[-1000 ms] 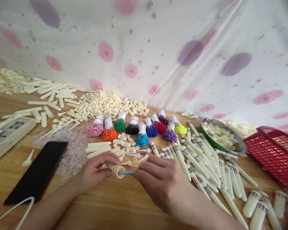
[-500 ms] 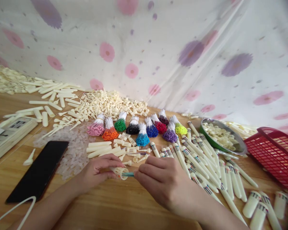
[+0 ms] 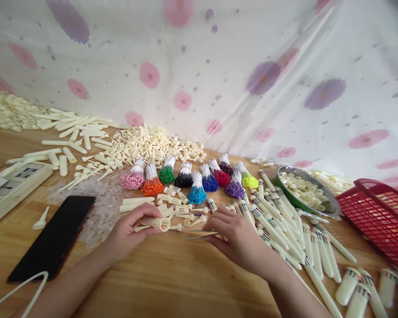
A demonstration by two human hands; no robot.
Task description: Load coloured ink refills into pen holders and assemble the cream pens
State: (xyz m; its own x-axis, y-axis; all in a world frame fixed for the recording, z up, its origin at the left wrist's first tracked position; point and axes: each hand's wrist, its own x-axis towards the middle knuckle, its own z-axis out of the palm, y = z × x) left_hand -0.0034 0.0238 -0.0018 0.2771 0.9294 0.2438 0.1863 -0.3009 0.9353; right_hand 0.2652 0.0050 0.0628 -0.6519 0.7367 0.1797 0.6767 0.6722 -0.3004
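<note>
My left hand [image 3: 124,232] is closed around a hollow cream pen barrel piece [image 3: 164,225], its round open end turned to the right. To the right of it, my right hand [image 3: 240,240] pinches a pair of thin metal tweezers [image 3: 201,234], tips pointing left and apart from the barrel piece. Just behind both hands lie loose slotted cream pen parts [image 3: 172,199] and a few plain cream tubes [image 3: 137,200]. Rubber-banded bundles of refills stand beyond, among them a light blue bundle [image 3: 197,192] and an orange bundle [image 3: 152,185].
Many multicolour pens [image 3: 278,221] lie at the right, by a bowl of cream rings [image 3: 305,190] and a red basket [image 3: 374,216]. At the left are a black phone [image 3: 53,238], clear plastic bits [image 3: 101,207] and a power strip [image 3: 20,185]. A cream parts heap [image 3: 152,141] lies behind.
My right hand has drawn back to the right, taking the tweezers out of the barrel piece's open end. The left hand has shifted slightly up and left, turning that end more towards me.
</note>
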